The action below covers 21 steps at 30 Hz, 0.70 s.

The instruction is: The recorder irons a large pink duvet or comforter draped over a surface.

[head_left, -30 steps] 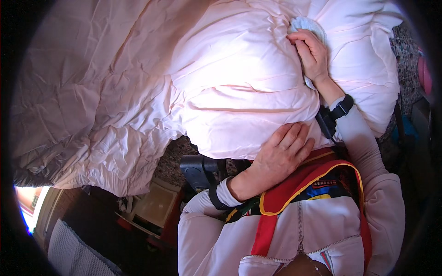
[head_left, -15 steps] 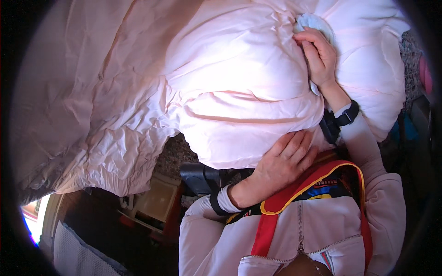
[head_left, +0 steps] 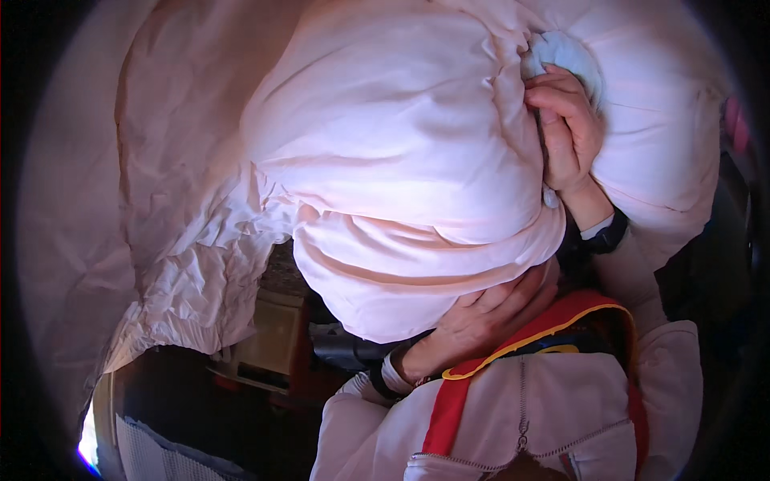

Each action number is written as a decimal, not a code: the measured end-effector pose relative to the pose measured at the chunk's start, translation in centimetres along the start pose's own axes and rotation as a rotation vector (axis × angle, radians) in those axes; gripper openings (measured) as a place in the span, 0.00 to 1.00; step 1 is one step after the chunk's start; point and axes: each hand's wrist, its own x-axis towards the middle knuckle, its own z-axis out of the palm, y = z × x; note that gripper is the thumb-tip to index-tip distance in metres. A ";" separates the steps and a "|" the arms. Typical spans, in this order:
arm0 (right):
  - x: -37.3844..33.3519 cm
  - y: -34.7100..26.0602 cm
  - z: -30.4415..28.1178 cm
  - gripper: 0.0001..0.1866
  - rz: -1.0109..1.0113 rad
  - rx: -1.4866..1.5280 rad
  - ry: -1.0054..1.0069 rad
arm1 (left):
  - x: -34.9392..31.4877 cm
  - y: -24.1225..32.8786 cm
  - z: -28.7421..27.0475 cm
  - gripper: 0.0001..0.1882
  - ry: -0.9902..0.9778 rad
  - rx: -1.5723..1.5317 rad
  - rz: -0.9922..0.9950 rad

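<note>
A big, puffy, pale pink padded cloth [head_left: 385, 152], like a quilt, fills the upper middle and bulges towards my body. My right hand [head_left: 568, 132] is closed on a gathered edge of it, fingers curled and thumb pressed in. Just beyond those fingers shows a soft pale blue patch [head_left: 569, 60] between two pink bulges. Low against my chest, my left hand [head_left: 481, 317] grips the near lower edge of the padded cloth. A fold covers part of its fingertips.
A flatter, wrinkled sheet [head_left: 184, 240] of the same pink cloth hangs down on the left. Below it are a beige boxy object [head_left: 269, 337] and a white textured piece [head_left: 168, 453]. A red, yellow-edged apron [head_left: 449, 417] covers my front.
The padded cloth has shifted down towards my body, and its lower fold covers more of my left hand's fingers. My right hand has moved slightly down and right, still gripping. The light is dimmer.
</note>
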 end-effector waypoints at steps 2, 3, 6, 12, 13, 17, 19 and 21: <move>-0.1 0.0 -0.1 0.08 -0.006 -0.009 0.001 | -0.4 0.0 0.7 0.21 0.058 -0.095 0.014; -0.2 -0.1 0.0 0.08 -0.006 -0.011 0.008 | -0.5 0.0 0.5 0.21 0.061 -0.087 0.014; 0.1 -0.2 0.0 0.08 -0.017 -0.041 0.022 | -0.3 0.1 -0.6 0.22 0.014 -0.183 0.009; -0.3 -0.3 0.0 0.08 0.012 -0.065 0.054 | -0.6 1.8 -0.5 0.27 0.029 -0.144 -0.014; -0.3 -0.2 0.1 0.08 0.010 -0.089 0.068 | -0.6 1.9 -0.4 0.27 0.014 -0.111 0.004; -0.6 -0.1 0.0 0.08 0.020 -0.067 0.068 | -0.7 2.0 -0.1 0.25 0.008 -0.017 0.052; -0.4 -0.3 0.1 0.08 0.069 -0.037 0.072 | -0.6 2.1 0.0 0.25 0.024 0.022 0.066; -0.4 0.0 0.2 0.08 0.045 -0.035 0.075 | -0.7 2.1 0.0 0.24 0.047 0.055 0.079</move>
